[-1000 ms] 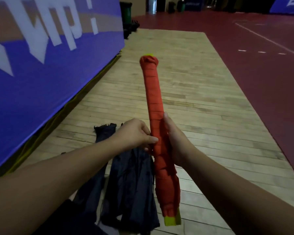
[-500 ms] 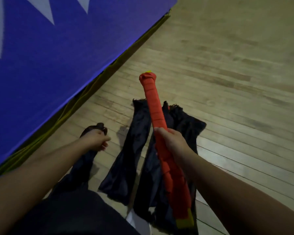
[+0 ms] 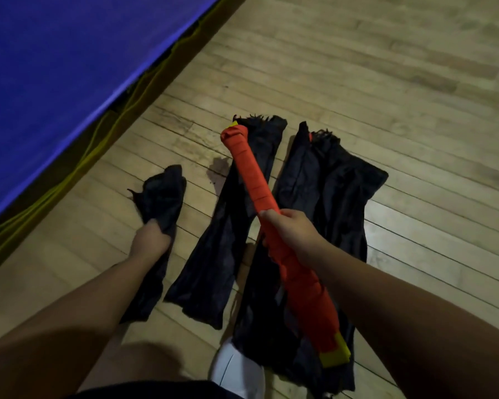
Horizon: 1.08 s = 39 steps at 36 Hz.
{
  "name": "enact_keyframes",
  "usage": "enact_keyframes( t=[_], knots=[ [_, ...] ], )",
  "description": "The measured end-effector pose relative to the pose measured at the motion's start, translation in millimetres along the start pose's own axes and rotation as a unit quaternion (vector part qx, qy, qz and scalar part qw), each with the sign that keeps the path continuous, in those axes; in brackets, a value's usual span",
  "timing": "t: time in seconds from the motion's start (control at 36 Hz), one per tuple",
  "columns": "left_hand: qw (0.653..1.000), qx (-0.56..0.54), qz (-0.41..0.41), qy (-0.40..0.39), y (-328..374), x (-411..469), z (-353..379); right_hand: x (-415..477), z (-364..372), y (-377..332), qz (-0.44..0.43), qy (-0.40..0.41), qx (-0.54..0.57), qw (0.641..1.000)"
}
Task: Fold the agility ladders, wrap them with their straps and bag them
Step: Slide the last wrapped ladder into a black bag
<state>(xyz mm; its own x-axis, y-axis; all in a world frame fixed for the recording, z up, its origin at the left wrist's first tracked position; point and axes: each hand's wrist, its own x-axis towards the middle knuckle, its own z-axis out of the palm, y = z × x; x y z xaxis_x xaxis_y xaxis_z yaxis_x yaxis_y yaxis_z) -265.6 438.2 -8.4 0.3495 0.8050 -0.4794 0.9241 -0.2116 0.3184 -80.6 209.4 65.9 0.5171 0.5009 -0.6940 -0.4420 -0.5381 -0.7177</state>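
Agility ladder (image 3: 249, 180), wrapped in orange, held mid-length by curled fingers of right hand (image 3: 291, 234), above dark bags (image 3: 329, 191) on floor (image 3: 386, 82). Leftmost bag (image 3: 162, 194) gripped in left hand (image 3: 150, 240). Lift it, find the mouth, spread wide, slide ladder in endwise.

no legible text, label, brand, number or sign in view; blue banner (image 3: 55, 82), 10 o'clock: plain colour only; orange-wrapped ladder bundle (image 3: 248, 174), centre: no readable marking; dark bags (image 3: 329, 197), 9 to 3 o'clock on floor: unmarked
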Motion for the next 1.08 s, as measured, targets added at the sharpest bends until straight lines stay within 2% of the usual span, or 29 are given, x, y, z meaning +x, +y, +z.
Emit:
enact_keyframes(
  t=[0.11, 0.19, 0.33, 0.44, 0.56, 0.64, 0.75, 0.86, 0.97, 1.03, 1.08],
  knots=[
    [0.992, -0.100, 0.079, -0.020, 56, -20, -20, -15, -14, -8, -0.012, 0.009, 0.007, 1.000],
    [0.973, -0.197, 0.106, -0.050, 101, -41, -43, -36, -26, -22, -0.034, 0.022, 0.020, 0.999],
    [0.940, -0.230, 0.210, -0.140, 172, -99, -82, -91, -56, -52, -0.080, 0.057, 0.054, 0.994],
    [0.921, -0.200, 0.274, -0.191, 218, -154, -108, -144, -84, -75, -0.102, 0.089, 0.084, 0.987],
    [0.892, -0.093, 0.346, -0.275, 262, -230, -135, -209, -120, -86, -0.122, 0.096, 0.143, 0.977],
    [0.883, -0.070, 0.384, -0.261, 284, -273, -143, -242, -138, -87, -0.124, 0.085, 0.169, 0.974],
    [0.845, -0.052, 0.452, -0.281, 310, -343, -145, -299, -174, -76, -0.141, 0.096, 0.210, 0.963],
    [0.817, -0.046, 0.469, -0.333, 321, -383, -126, -341, -198, -58, -0.148, 0.084, 0.250, 0.953],
    [0.776, -0.113, 0.480, -0.393, 321, -418, -98, -366, -214, -34, -0.135, 0.106, 0.256, 0.951],
    [0.766, -0.179, 0.436, -0.437, 324, -431, -83, -371, -222, -17, -0.139, 0.118, 0.268, 0.946],
    [0.780, -0.218, 0.353, -0.469, 329, -436, -77, -374, -224, -6, -0.148, 0.136, 0.261, 0.944]
  ],
)
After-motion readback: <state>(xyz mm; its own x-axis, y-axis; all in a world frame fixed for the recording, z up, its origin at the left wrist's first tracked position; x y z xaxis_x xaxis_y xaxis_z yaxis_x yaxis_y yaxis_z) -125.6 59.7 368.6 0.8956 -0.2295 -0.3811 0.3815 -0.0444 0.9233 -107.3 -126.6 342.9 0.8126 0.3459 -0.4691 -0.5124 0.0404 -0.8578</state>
